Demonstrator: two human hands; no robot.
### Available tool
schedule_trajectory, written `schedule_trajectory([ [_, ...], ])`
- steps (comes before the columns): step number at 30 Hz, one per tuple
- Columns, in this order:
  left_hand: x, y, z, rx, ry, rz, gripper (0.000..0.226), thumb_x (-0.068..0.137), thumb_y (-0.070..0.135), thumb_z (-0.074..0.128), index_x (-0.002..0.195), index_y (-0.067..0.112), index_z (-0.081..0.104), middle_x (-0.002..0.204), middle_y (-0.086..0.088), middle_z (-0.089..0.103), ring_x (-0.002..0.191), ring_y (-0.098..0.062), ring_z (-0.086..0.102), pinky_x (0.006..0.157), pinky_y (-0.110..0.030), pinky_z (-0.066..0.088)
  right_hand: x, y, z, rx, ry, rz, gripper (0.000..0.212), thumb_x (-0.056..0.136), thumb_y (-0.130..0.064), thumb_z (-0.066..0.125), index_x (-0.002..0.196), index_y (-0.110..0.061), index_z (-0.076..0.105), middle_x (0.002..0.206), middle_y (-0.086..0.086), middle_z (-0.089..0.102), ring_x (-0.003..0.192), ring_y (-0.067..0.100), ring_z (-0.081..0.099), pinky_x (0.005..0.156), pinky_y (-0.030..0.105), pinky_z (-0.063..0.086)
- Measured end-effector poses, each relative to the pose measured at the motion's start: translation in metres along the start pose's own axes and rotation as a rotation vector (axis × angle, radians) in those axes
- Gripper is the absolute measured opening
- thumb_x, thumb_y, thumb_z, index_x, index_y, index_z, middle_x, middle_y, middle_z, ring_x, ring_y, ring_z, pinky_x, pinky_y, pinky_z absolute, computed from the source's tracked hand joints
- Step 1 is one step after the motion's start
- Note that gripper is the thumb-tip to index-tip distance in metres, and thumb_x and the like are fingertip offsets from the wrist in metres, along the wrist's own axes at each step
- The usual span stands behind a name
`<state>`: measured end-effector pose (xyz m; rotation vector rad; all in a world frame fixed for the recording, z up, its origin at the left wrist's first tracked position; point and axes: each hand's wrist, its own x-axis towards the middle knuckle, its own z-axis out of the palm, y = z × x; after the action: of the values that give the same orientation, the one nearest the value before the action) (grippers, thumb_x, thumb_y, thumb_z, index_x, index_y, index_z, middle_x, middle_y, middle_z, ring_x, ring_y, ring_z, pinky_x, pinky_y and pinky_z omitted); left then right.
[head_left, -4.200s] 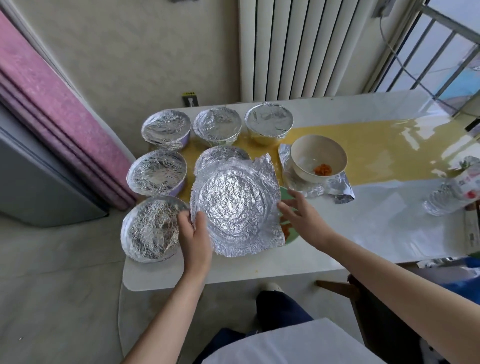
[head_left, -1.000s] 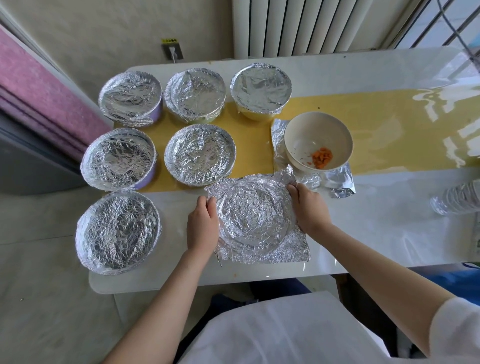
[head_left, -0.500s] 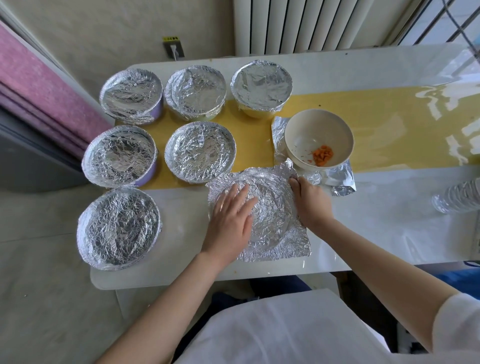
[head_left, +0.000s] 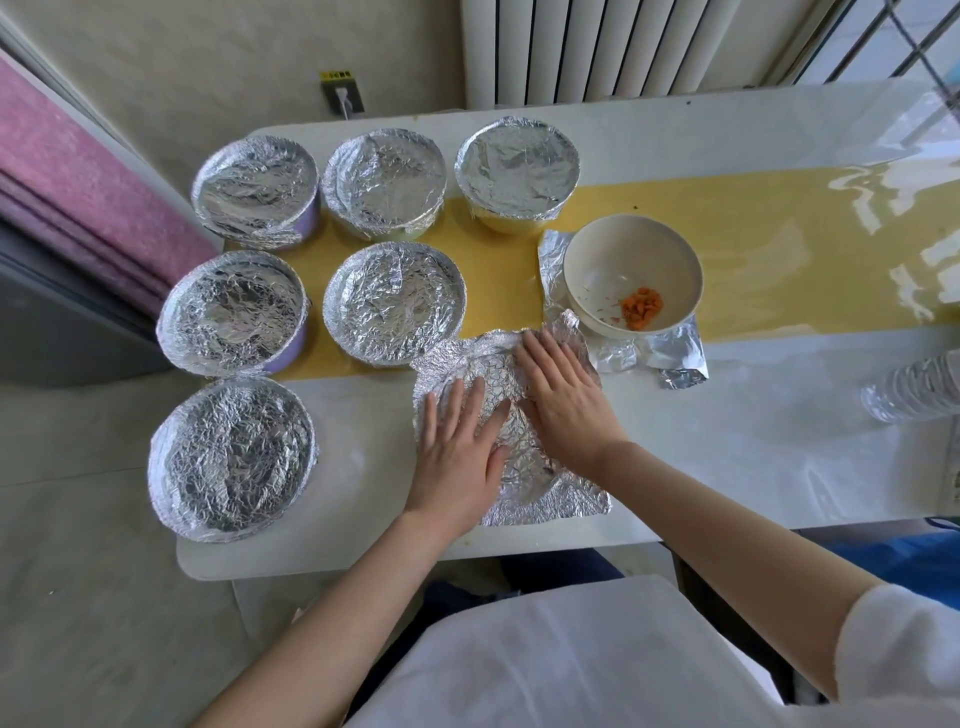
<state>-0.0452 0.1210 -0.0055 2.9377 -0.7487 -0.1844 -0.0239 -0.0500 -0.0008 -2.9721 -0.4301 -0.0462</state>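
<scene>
Both my hands lie flat on the foil sheet, which sits on the white table just nearer to me than the open bowl and a little to its left. My left hand presses the half farther from the bowl, fingers straight and slightly spread, pointing away from me. My right hand presses the half closer to the bowl, fingers straight and together, angled toward the far left. Neither hand curls round anything: the fingers are released, palms down on the foil, and my left thumb comes close to the heel of my right hand.

The sheet is silver, roughly square and heavily crinkled all over, with a fine net of creases catching the light. Its edges spread loose on the table. The corner nearest the bowl is curled up and ends just beside the crumpled foil scrap that the bowl stands on. A curved ridge runs through the sheet toward its near edge, so I think something round lies beneath, though I cannot see it.

The bowl itself is cream and uncovered, with a small heap of orange bits low on its near side. To its left, the closest foil-covered bowl stands on the yellow runner, just beyond the sheet's far left corner.
</scene>
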Motion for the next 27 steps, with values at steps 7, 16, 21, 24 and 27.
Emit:
schedule_trajectory([
  [7, 0.019, 0.001, -0.010, 0.010, 0.052, 0.007, 0.053, 0.095, 0.032, 0.023, 0.143, 0.012, 0.033, 0.154, -0.005, 0.023, 0.144, -0.022, 0.010, 0.115, -0.044, 0.000, 0.001, -0.004, 0.006, -0.068, 0.022, -0.039, 0.059, 0.091, -0.032, 0.033, 0.140, 0.000, 0.034, 0.146, 0.018, 0.037, 0.138, 0.028, 0.025, 0.115, 0.039, 0.009],
  [16, 0.035, -0.015, -0.007, -0.073, 0.031, -0.001, 0.055, 0.102, 0.028, 0.027, 0.148, 0.015, 0.000, 0.155, 0.003, -0.006, 0.144, -0.015, -0.008, 0.116, -0.032, -0.009, 0.000, 0.002, 0.014, 0.116, -0.056, 0.053, 0.060, 0.093, -0.035, 0.032, 0.140, 0.001, 0.035, 0.145, 0.017, 0.039, 0.135, 0.032, 0.037, 0.113, 0.046, 0.028],
  [21, 0.043, -0.022, -0.012, -0.455, 0.097, -0.181, 0.045, 0.101, 0.015, 0.035, 0.145, 0.014, 0.030, 0.148, -0.004, 0.036, 0.133, -0.020, 0.037, 0.106, -0.028, 0.030, 0.002, 0.006, 0.006, 0.574, -0.023, 0.257, 0.041, 0.100, -0.018, 0.039, 0.140, -0.008, 0.039, 0.138, 0.011, 0.048, 0.123, 0.026, 0.047, 0.102, 0.034, 0.038],
  [24, 0.045, -0.030, -0.008, -0.726, 0.159, -0.287, 0.036, 0.100, 0.012, 0.039, 0.134, 0.014, 0.049, 0.131, -0.005, 0.057, 0.115, -0.020, 0.056, 0.092, -0.022, 0.040, 0.004, 0.008, 0.004, 0.805, 0.031, 0.466, 0.032, 0.101, -0.018, 0.036, 0.128, -0.013, 0.053, 0.101, 0.008, 0.066, 0.091, 0.024, 0.060, 0.078, 0.029, 0.042],
  [27, 0.043, -0.032, -0.005, -0.977, 0.164, -0.378, 0.031, 0.100, 0.013, 0.040, 0.125, 0.010, 0.057, 0.116, -0.003, 0.064, 0.099, -0.014, 0.060, 0.084, -0.013, 0.043, 0.006, 0.009, 0.008, 0.872, 0.043, 0.552, 0.029, 0.102, -0.020, 0.035, 0.120, -0.015, 0.058, 0.058, -0.003, 0.049, 0.054, 0.014, 0.045, 0.056, 0.028, 0.036],
])
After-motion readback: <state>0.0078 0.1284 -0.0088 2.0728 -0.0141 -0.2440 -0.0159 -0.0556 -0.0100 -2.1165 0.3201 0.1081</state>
